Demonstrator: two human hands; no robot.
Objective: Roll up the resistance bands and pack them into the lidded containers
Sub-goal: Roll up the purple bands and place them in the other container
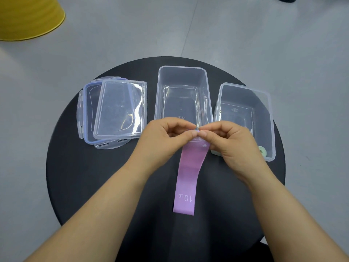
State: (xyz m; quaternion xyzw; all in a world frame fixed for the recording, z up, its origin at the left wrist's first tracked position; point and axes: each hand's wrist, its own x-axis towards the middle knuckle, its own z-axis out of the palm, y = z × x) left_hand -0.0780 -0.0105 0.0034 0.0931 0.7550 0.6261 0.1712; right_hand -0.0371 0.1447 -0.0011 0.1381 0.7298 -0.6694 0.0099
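Note:
A pink-purple resistance band [187, 178] marked "10 LB" lies lengthwise on the round black table [90, 176], its near end flat and its far end lifted. My left hand [166, 137] and my right hand [230, 140] both pinch that far end, thumbs and forefingers meeting at the middle. Just behind the hands stands a clear open container [182, 76] with nothing in it. A second clear open container [264, 110] stands to the right; a rolled pale green band [262, 151] shows in its near corner, partly hidden by my right hand.
Two clear lids [120, 108] lie stacked at the table's left, the lower one with a blue seal and clips. A yellow round object [28, 17] stands on the grey floor at far left. The table edge curves close on every side.

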